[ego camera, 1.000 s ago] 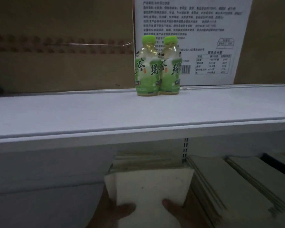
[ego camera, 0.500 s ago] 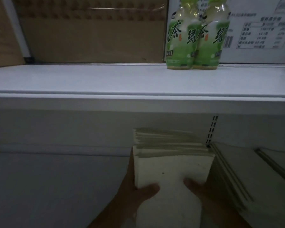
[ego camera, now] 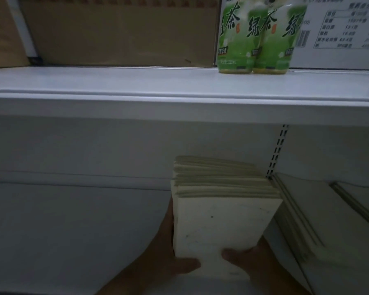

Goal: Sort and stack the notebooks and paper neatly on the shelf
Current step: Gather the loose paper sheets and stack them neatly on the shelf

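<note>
Nearer now: cream paper block (soft-edged) between left hand, right hand

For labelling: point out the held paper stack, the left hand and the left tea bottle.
paper stack (ego camera: 217, 226): head view, top sheet.
left hand (ego camera: 170, 256): head view, thumb base.
left tea bottle (ego camera: 234, 39): head view, green label.

On the lower shelf the paper stack seemingly touches a second stack at its right, below two bottles.
</note>
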`<state>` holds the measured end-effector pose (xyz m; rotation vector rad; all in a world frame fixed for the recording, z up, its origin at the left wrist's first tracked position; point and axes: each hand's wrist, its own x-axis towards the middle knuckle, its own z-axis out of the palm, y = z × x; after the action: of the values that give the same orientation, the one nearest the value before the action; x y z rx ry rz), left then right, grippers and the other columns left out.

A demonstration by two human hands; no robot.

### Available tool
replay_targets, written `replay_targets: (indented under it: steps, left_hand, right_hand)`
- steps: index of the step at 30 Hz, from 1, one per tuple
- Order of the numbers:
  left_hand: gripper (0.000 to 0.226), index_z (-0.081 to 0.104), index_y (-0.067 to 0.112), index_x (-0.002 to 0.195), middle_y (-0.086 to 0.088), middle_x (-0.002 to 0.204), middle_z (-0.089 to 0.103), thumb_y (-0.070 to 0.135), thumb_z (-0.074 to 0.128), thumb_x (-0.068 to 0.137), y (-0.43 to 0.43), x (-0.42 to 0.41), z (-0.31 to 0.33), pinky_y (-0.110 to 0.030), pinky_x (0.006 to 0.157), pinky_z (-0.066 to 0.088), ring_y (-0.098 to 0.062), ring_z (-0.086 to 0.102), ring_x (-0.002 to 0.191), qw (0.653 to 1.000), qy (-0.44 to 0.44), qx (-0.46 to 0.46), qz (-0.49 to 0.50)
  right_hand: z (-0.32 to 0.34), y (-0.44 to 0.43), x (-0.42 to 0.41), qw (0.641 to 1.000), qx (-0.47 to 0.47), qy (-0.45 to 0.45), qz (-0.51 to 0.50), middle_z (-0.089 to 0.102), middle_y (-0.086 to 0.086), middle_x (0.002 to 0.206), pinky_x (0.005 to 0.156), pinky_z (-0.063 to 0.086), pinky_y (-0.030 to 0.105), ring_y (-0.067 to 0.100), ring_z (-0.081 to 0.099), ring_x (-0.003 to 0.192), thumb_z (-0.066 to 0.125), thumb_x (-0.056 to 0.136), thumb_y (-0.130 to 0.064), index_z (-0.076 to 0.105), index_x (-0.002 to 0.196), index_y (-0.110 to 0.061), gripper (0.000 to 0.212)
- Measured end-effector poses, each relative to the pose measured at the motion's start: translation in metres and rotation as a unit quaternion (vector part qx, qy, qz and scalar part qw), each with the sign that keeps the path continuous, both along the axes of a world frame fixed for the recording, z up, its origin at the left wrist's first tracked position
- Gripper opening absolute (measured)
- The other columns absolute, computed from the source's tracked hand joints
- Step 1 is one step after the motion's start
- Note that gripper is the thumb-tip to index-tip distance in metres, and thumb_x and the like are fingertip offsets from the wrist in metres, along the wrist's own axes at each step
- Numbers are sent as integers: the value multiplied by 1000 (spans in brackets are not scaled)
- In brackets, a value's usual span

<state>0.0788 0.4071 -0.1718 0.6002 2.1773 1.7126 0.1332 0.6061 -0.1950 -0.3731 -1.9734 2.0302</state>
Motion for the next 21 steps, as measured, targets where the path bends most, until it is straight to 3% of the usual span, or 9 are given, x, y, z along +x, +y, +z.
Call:
replay_targets:
  steps: [1, 3, 7, 9, 12, 14, 16, 19, 21]
  left_hand:
    - [117, -1, 26, 145, 34, 129, 28, 4, 83, 66, 1, 1, 0, 10, 75, 32, 42, 31, 100, 1000, 7, -7, 8]
    - [123, -2, 26, 148, 31, 134, 31, 5, 85, 64, 4, -2, -6, 8, 77, 34, 38, 33, 104, 1000, 18, 4, 16]
    - [115, 26, 30, 145, 12, 126, 59, 12, 91, 52, 1, -9, -21, -16, 75, 53, 2, 63, 103, 999, 5, 24, 38]
    - [105, 36, 36, 134, 12, 123, 62, 20, 92, 47, 0, -9, -25, -19, 79, 54, 0, 63, 105, 999, 13, 24, 39]
    - [97, 32, 37, 127, 39, 116, 56, 16, 90, 53, 1, -8, -20, -2, 83, 42, 19, 51, 110, 999, 32, 17, 16]
    - [99, 30, 35, 131, 39, 119, 55, 21, 89, 52, 3, -8, -15, -6, 86, 43, 13, 53, 114, 999, 24, 23, -3]
    - [92, 37, 31, 128, 34, 116, 60, 9, 90, 56, 3, -12, -14, -8, 81, 47, 8, 57, 110, 999, 12, 40, -2]
    - [94, 48, 28, 128, 15, 113, 69, 15, 94, 47, 2, -17, -6, -24, 82, 55, -7, 65, 106, 998, -29, 60, 13]
    - [96, 55, 22, 126, 3, 109, 72, 32, 94, 38, 4, -20, 8, -35, 81, 57, -16, 68, 101, 996, -70, 59, 2]
  right_hand:
    - [2, 0, 0, 1000, 8, -4, 4, 64, 5, 105, 82, 55, 45, 25, 60, 100, 88, -6, -54, 54, 105, -28, 119]
    - [3, 2, 0, 1000, 11, 2, 7, 64, -4, 105, 83, 52, 42, 19, 61, 98, 91, 0, -49, 55, 102, -33, 110]
    - [-1, 6, 2, 998, 51, 21, -15, 70, -14, 88, 72, 54, 33, 5, 64, 86, 90, 8, -56, 62, 90, -33, 89]
    - [-6, 8, 4, 998, 63, 23, -21, 71, -22, 75, 62, 54, 19, -4, 65, 77, 96, 26, -25, 61, 84, -31, 68]
    - [-6, 8, 4, 996, 78, 25, -32, 67, -25, 76, 55, 48, 5, -12, 60, 74, 88, 46, 2, 57, 88, -34, 64]
    - [-4, 9, 2, 997, 74, 21, -28, 65, -26, 77, 55, 45, 1, -15, 58, 73, 87, 51, 2, 56, 88, -34, 60]
    - [-1, 10, 0, 998, 64, 16, -10, 65, -19, 88, 57, 46, 2, -10, 58, 80, 90, 52, -10, 56, 92, -34, 58]
    - [4, 8, -1, 999, 47, -11, 24, 68, -6, 105, 71, 54, 19, 7, 65, 92, 95, 27, -43, 59, 103, -31, 84]
    - [21, 11, -2, 998, 29, -38, 36, 69, -10, 91, 61, 53, 14, -2, 68, 73, 94, 37, -29, 62, 101, -25, 71]
